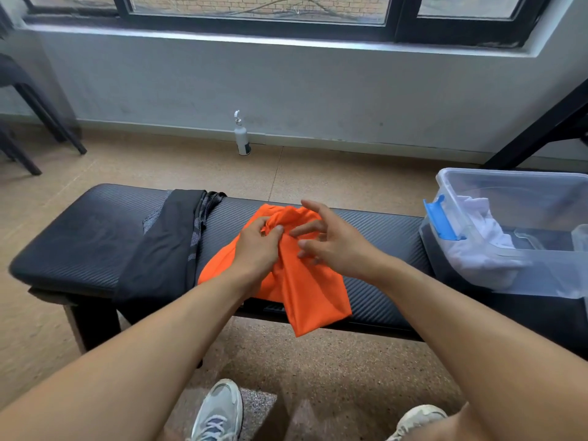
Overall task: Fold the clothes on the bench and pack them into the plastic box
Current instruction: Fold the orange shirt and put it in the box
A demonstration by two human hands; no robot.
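A: Where does it stand?

B: The orange garment point(286, 275) lies bunched across the middle of the bench point(73, 237), one end hanging over the near edge; the left hand point(257, 246) pinches a gathered fold near its top, thumb against fingers; the right hand point(331, 243) hovers just beside it with fingers loosely spread, holding nothing that I can see.

A: So what would make this step go well?

B: I'd say the cloth needs opening out first; the right hand should take a matching edge, the two pull apart until the fabric is flat on the bench, then fold; folding it while bunched would likely trap creases; the material looks thin and slippery, so a firm pinch at the seams would help.

A: And the box?

B: The plastic box point(509, 230) sits at the right end of the bench, lid off, blue latch point(440, 218) facing the hands; white clothing point(483, 240) is already inside, rather loosely, so I judge there is room but it may want pressing down.

A: Anything in the way?

B: A black garment point(165, 246) lies just left of the orange one, draped over the near edge, not yet folded; spreading the orange piece leftward could overlap it; a bottle point(241, 138) stands on the floor by the wall, well apart; chair legs point(41, 128) at far left.
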